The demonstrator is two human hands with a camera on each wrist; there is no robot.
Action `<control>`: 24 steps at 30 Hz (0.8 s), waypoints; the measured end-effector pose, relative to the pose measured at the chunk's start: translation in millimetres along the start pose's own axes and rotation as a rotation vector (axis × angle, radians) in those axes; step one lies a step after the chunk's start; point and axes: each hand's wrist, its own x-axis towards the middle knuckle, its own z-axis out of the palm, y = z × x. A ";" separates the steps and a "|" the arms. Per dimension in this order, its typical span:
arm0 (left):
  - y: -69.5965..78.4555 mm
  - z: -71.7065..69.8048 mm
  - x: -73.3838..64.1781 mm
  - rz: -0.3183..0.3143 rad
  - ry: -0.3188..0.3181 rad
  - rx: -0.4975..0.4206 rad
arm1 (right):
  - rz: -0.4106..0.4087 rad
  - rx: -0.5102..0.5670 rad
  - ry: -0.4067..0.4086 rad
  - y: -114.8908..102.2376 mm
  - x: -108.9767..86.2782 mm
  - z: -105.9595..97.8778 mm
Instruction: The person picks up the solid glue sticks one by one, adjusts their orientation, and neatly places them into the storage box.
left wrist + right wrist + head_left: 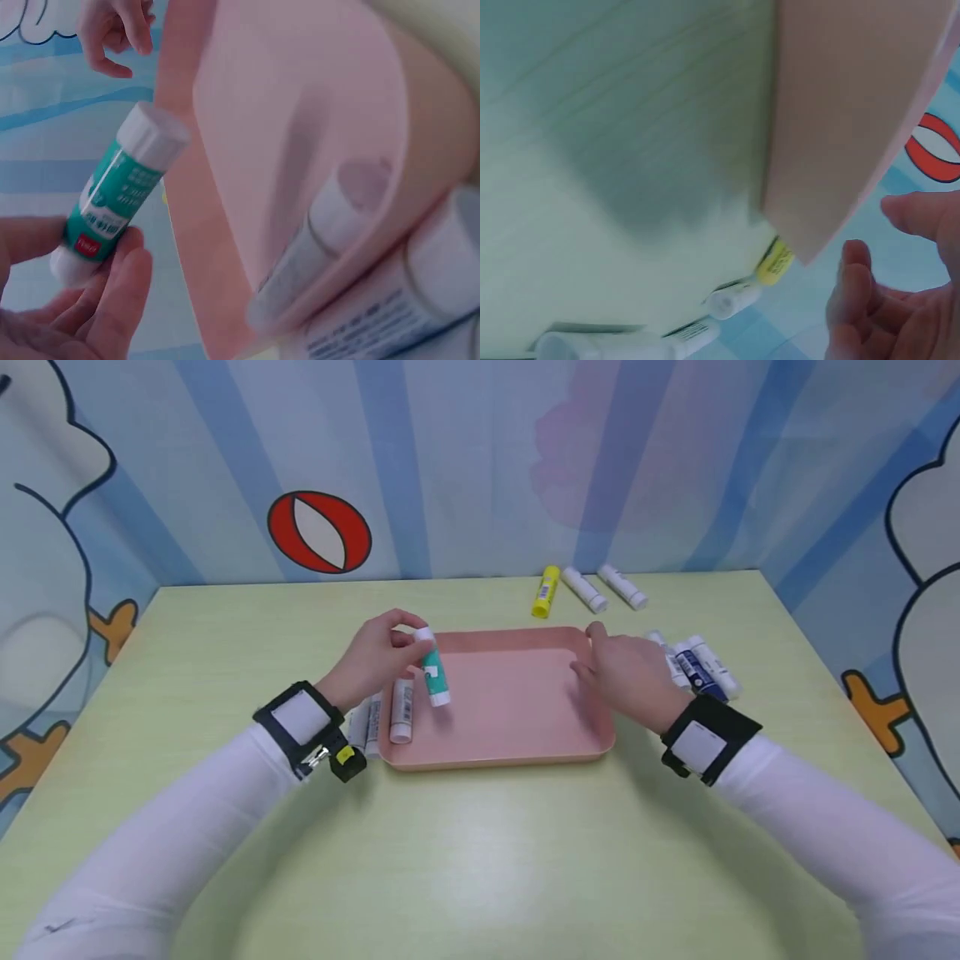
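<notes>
Left hand (381, 650): pinching green stick (434, 672) above left side of pink tray (502, 714)
Right hand (636, 672): fingers parted, holding nothing, by tray's far-right corner
Yellow stick (546, 592): beyond tray

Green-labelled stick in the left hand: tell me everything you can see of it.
The green-labelled stick is a slim cylinder, plastic by its look, with white ends and a green label carrying pale print and, near the held end, a red patch. No glue shows. It slants, pinched near one white end between the thumb and fingers of the left hand. It appears raised over the left part of the pink tray, touching only the hand.
</notes>
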 end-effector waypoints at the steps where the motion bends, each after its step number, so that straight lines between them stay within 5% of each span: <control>1: 0.6 0.7 1.9 -0.008 -0.016 0.048 | 0.011 -0.011 -0.018 2.9 -1.2 1.2; 9: 2.2 10.0 12.4 0.007 -0.079 0.357 | 0.102 0.076 -0.206 10.5 -4.3 9.5; 16: 1.5 16.4 18.9 0.005 -0.098 0.516 | 0.094 0.293 -0.178 8.7 -1.0 18.5; 24: -4.6 19.5 22.4 0.009 -0.119 0.602 | 0.152 0.384 -0.222 7.7 1.4 20.0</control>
